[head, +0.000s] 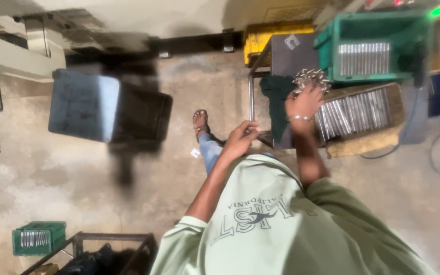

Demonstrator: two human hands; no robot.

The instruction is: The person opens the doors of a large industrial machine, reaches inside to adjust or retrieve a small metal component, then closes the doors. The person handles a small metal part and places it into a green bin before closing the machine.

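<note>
My right hand (304, 102) grips one bunch of metal pieces (311, 78); my left hand (241, 138) is loosely curled, empty; two green crates (373, 46) visible.

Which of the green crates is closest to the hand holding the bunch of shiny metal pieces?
The big green crate at top right, just beyond the right hand. The small green crate sits far off at bottom left.

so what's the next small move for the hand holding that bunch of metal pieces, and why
Probably lower the right hand, which grips a cluster of small shiny metal pieces, onto the wooden tray of stacked silver metal strips just beside it. The left hand is empty, near the dark metal stand's edge.
</note>
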